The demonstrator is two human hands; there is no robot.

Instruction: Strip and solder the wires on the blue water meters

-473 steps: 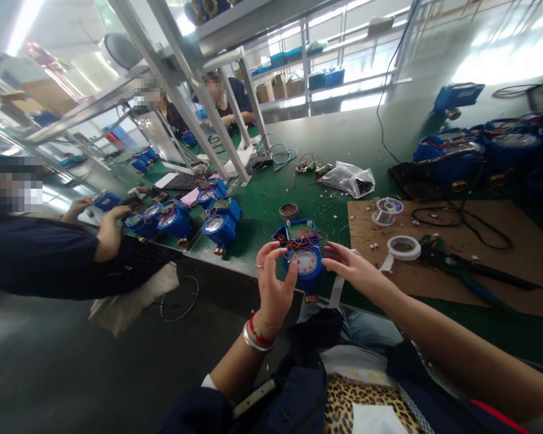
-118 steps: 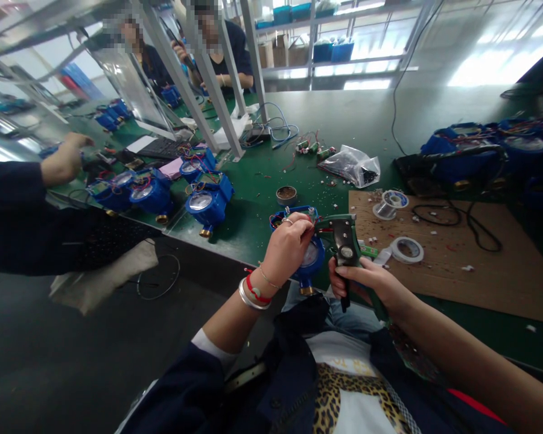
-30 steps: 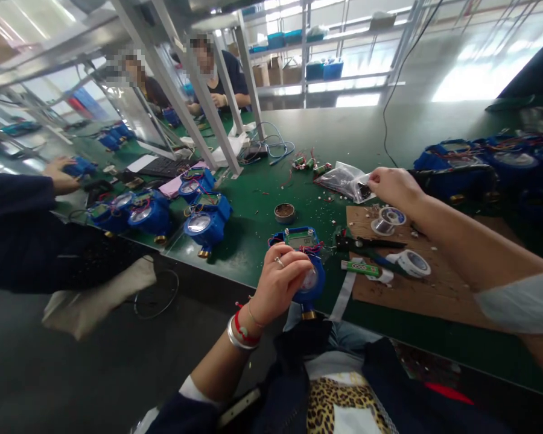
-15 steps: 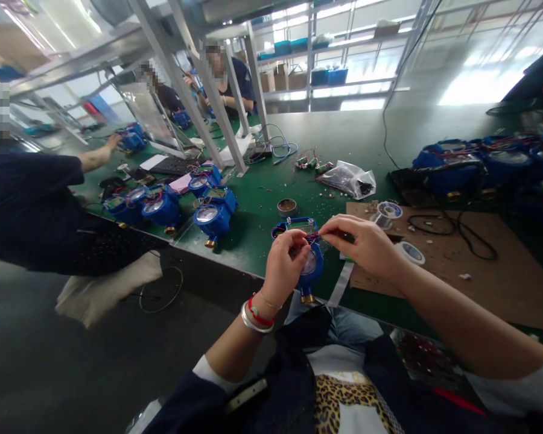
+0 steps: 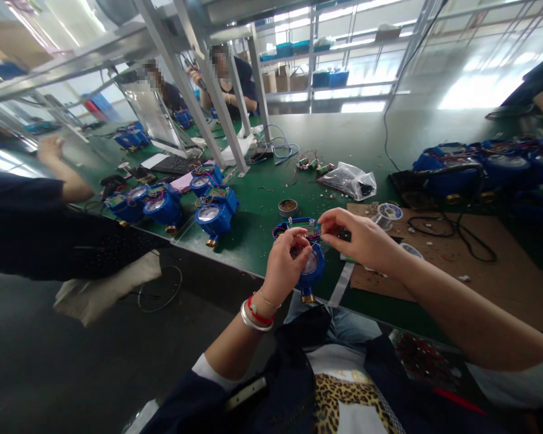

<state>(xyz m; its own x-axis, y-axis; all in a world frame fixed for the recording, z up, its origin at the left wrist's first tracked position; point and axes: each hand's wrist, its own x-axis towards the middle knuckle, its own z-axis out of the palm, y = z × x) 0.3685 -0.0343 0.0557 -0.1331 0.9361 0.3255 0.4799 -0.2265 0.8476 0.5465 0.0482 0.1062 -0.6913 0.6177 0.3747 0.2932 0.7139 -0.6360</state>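
Observation:
A blue water meter (image 5: 311, 274) with a brass fitting lies at the table's front edge, its top housing open on a circuit board and thin wires (image 5: 314, 236). Over its left side, my left hand (image 5: 286, 260) is closed, thumb and forefinger pinching a thin wire above the dial. My right hand (image 5: 359, 237) hovers at the meter's right side with thumb and forefinger curled close together. Whatever sits between those fingertips is too small to make out. My left hand hides part of the dial and housing.
Several other blue meters (image 5: 215, 214) stand to the left, more (image 5: 452, 169) to the right. A small round tin (image 5: 288, 208), a plastic bag (image 5: 349, 181) and a solder spool (image 5: 389, 212) lie nearby. Cardboard (image 5: 475, 277) covers the right side. A co-worker's arm (image 5: 67, 175) is at left.
My right hand has risen slightly, its fingertips moving up off the wires. My left hand stays in place. The co-worker at left has drawn an arm back from the far meters.

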